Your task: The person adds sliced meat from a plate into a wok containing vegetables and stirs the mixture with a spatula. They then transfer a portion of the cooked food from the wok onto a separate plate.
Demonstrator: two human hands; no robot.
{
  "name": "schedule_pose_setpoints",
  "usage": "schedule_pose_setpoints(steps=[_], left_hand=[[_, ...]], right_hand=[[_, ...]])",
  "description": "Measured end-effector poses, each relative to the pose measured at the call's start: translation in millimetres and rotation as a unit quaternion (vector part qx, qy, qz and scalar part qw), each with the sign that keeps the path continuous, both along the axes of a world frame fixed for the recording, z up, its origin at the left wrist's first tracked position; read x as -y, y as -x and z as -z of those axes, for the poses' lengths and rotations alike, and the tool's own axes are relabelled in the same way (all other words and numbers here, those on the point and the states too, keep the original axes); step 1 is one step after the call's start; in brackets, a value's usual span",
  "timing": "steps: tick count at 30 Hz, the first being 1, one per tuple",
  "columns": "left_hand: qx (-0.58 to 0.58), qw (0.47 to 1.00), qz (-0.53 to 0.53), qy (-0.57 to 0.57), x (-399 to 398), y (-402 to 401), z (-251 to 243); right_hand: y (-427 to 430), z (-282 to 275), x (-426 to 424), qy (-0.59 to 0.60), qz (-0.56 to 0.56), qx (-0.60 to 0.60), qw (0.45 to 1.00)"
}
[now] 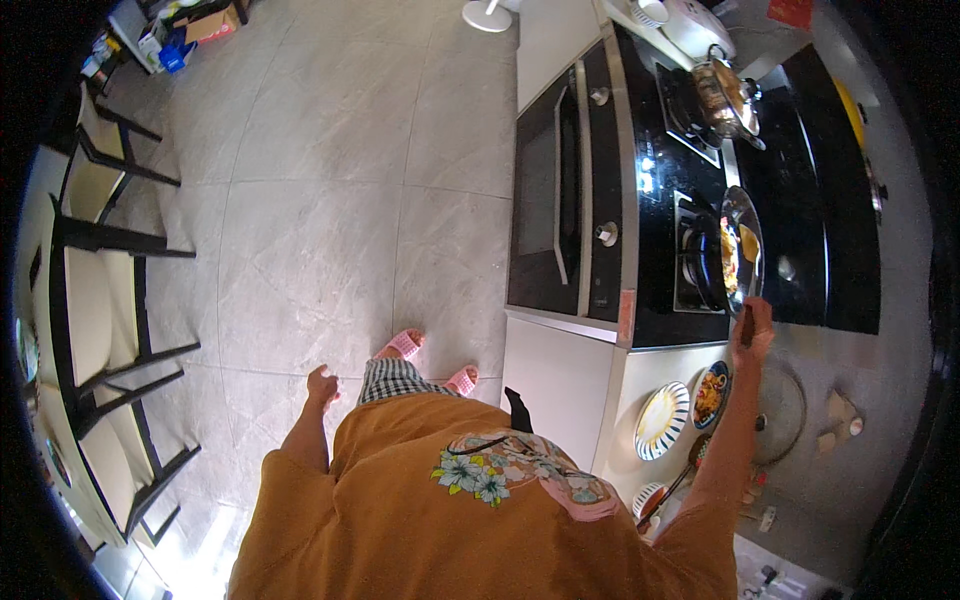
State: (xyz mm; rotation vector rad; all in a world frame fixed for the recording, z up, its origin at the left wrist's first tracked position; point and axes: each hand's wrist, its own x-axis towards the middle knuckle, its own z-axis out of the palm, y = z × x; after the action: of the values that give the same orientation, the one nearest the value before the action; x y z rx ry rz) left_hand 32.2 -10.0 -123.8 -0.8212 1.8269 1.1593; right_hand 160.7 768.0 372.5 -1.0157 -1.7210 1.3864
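My right hand (pixel 752 330) reaches over the front burner and grips the handle of a cooking spatula (pixel 752 277). The spatula rests in a wok (pixel 739 202) on the black glass gas hob (pixel 660 322). Pale yellow and white food (pixel 728 259) lies in the wok, beside the spatula's yellowish head. At my left side hangs my left hand (pixel 322 388), over the floor, its fingers loosely apart with nothing visible in them. Nearest my right forearm on the counter are a striped white plate (pixel 663 421) and a blue-rimmed dish of cooked food (pixel 710 395).
A steel pot (pixel 720 101) with a glass lid stands on the far burner. Below the hob is a built-in oven (pixel 544 202). A round lid (pixel 780 420) leans by the wall. A striped bowl (pixel 649 499) sits near my elbow. Black-framed chairs (pixel 86 300) line the left.
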Motion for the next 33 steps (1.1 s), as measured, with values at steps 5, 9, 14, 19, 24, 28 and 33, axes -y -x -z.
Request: schedule_pose_setpoints(steps=[5,9,14,19,24,28,33], left_hand=[[-0.010,0.997,0.071,0.012,-24,29,-14],[-0.049,0.996,0.067,-0.035,-44,60,-8],[-0.337,0.864,0.373,0.019,-102,105,55],[-0.205,0.925,0.307,-0.086,-226,123,76],[-0.033,0.925,0.266,-0.269,-385,128,-112],[-0.027,0.942,0.221,-0.252,-493,119,-151],[-0.034,0.954,0.102,-0.278,-600,116,-154]], right_hand=[[-11,10,30,0.138,0.023,-0.013,0.990],[10,17,58,-0.017,-0.038,0.108,0.993],[-15,12,64,-0.412,-0.126,0.345,0.834],[-44,-33,115,-0.460,0.066,0.346,0.815],[-119,6,241,-0.422,0.051,0.326,0.845],[-154,46,324,-0.337,0.003,0.316,0.887],[-236,102,394,-0.154,0.068,0.385,0.907]])
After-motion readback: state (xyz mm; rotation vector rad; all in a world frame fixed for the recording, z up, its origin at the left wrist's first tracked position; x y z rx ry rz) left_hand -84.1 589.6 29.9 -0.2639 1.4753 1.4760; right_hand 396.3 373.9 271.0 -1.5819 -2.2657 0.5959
